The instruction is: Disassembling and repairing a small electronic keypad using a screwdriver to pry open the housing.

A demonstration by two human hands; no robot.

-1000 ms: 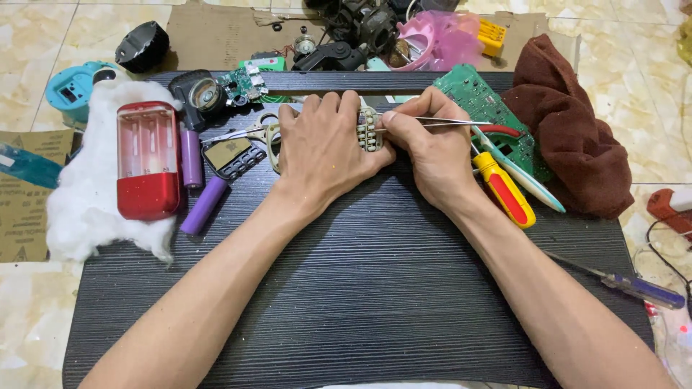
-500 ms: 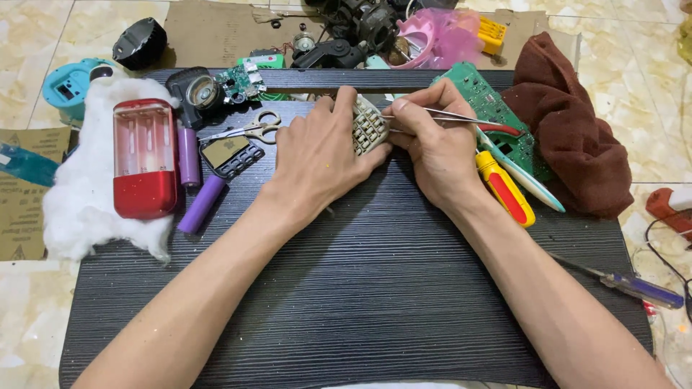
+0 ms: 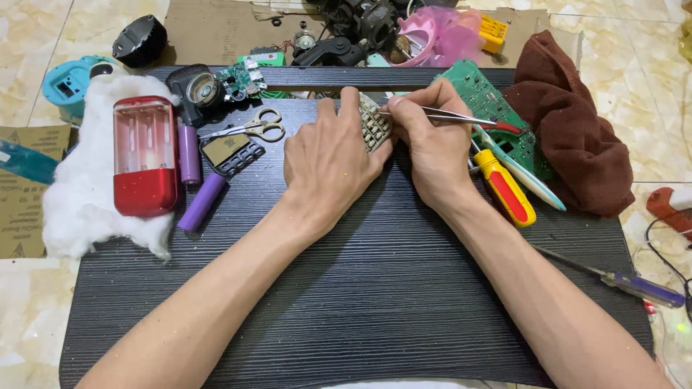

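Note:
My left hand rests on the black ribbed board and holds a small grey gridded panel tilted on edge. My right hand grips thin metal tweezers with a red end; their tip touches the top of the panel. Both hands meet near the board's far middle. The lower part of the panel is hidden by my fingers.
Left of my hands lie scissors, two purple cells, and a red and clear case on white wadding. To the right are a green circuit board, a yellow-red screwdriver, a brown cloth and a purple-handled screwdriver.
Both hands have shifted slightly toward the far edge of the board with the panel, which is now tilted more upright. The tweezers' tip stays at the panel.

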